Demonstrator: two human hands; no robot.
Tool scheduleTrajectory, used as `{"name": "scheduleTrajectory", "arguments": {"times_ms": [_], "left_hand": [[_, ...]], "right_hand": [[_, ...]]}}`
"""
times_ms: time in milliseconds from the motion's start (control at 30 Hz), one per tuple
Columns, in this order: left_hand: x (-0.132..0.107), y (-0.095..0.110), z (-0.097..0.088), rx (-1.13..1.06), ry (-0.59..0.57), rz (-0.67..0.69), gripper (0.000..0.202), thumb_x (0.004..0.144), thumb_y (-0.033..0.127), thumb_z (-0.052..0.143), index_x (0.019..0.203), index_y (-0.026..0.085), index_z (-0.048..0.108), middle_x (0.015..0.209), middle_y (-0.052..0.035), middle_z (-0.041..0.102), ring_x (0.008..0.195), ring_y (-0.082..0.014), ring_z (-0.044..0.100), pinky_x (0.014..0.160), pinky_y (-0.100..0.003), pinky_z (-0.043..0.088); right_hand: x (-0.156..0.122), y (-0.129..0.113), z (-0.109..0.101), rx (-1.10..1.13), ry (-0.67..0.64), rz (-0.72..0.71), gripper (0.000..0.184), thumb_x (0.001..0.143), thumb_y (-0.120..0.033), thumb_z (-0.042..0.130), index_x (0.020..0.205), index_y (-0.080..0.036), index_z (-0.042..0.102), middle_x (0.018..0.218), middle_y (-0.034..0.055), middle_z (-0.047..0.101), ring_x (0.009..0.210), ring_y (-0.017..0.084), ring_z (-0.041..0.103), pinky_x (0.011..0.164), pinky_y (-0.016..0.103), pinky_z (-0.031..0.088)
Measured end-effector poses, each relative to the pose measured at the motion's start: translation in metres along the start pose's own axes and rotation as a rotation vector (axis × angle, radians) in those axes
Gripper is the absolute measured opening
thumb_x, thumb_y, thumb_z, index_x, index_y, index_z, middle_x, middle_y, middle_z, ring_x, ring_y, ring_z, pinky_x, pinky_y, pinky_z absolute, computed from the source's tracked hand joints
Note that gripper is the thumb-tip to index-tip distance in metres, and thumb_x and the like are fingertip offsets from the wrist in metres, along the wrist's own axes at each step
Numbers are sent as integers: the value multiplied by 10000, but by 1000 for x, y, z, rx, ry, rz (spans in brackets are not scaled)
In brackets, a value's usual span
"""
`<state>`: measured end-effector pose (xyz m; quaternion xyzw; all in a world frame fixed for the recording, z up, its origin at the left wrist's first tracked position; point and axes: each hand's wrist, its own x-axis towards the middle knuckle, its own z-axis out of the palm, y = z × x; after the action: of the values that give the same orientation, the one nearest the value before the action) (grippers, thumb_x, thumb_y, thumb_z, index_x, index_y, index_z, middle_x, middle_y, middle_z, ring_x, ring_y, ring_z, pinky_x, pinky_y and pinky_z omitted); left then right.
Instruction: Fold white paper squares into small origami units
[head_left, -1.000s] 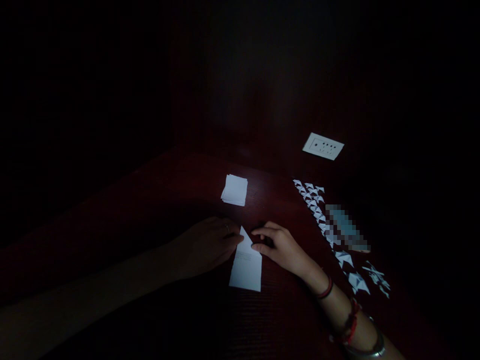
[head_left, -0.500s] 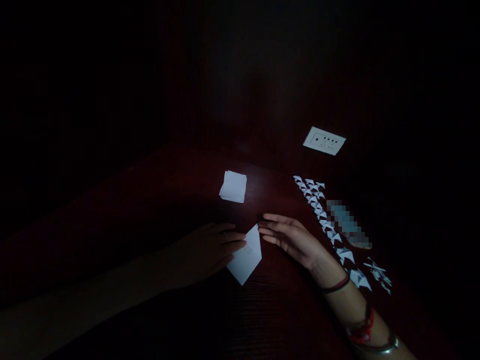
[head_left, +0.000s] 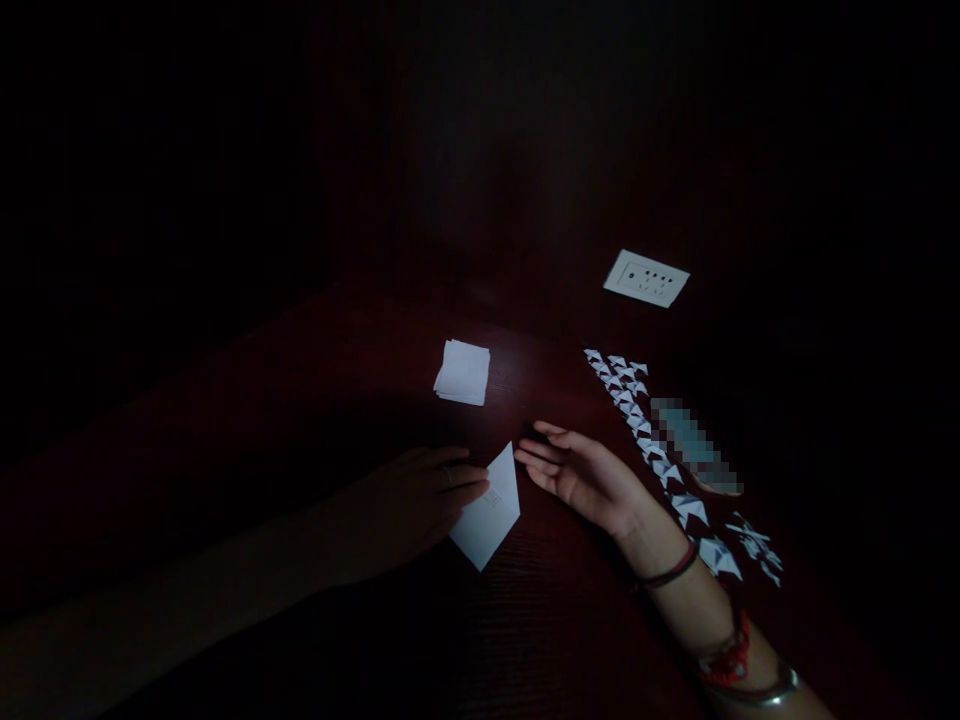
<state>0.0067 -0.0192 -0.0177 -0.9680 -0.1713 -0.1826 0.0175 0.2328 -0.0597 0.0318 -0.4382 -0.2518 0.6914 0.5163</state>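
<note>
A sheet of white paper (head_left: 495,520) lies turned cornerwise on the dark red table, with faint marks near its middle. My left hand (head_left: 427,495) rests on its left side with fingers stretched out flat, a ring on one of them. Just right of the paper's far corner, my right hand (head_left: 581,470) hovers with the palm partly turned up and the fingers apart, holding nothing. Beyond both hands sits a stack of square white paper (head_left: 463,372). The left hand is in deep shadow.
Rows of small folded paper pieces (head_left: 630,408) run along the right side. Beside them are a blurred-out oblong object (head_left: 694,440) and a little heap of paper strips (head_left: 756,548). A white socket plate (head_left: 646,278) is at the back right. The surroundings are very dark.
My right hand has turned its palm upward and come away from the paper's far corner, its fingers spreading. My left hand stays on the paper.
</note>
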Motion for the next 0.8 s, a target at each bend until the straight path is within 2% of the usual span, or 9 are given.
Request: {"name": "scheduleTrajectory", "arguments": {"times_ms": [133,333,500,600,667,800], "left_hand": [[-2,-3,5,19,4,26,380,868,225,400,1246,247,366,1242,1,440,1196,-189,304,951,-314,295],[-3,-6,4,8,-24,47,425,852,197,415,1264,252,329,1256,1,424,1202,-198,287,944,-324,296],[0,-2,-4,-12,-23,18,430,824,147,445,1233,259,368,1216,-7,452,1160,-187,345,936,-311,314],[1,0,-7,-17,-21,7,449,807,134,458,1230,255,371,1210,-22,441,1135,-195,366,922,-318,333],[2,-1,-8,-16,-22,5,455,802,123,455,1228,261,372,1202,-29,437,1116,-200,378,908,-326,345],[2,-4,-9,-8,-35,13,456,804,92,426,1228,251,375,1177,-46,441,1086,-203,390,892,-336,349]], "right_hand": [[4,3,-3,-67,-33,-30,242,714,-174,542,955,-147,547,915,79,630,842,129,593,702,232,447],[11,9,-3,-412,-52,-186,348,608,-121,632,951,-142,576,810,18,623,605,58,543,501,151,399],[17,15,-4,-843,-19,-426,183,638,-163,611,820,-147,618,689,-9,601,600,84,516,587,218,424],[13,14,-4,-1179,-23,-619,122,693,-151,570,789,-160,645,680,-4,589,592,86,490,560,214,397],[9,12,-2,-1333,-98,-704,145,725,-129,540,800,-178,654,717,4,594,620,91,500,556,209,388],[1,7,0,-1387,-301,-758,181,759,-99,503,836,-180,645,846,19,614,751,103,550,675,219,424]]}}
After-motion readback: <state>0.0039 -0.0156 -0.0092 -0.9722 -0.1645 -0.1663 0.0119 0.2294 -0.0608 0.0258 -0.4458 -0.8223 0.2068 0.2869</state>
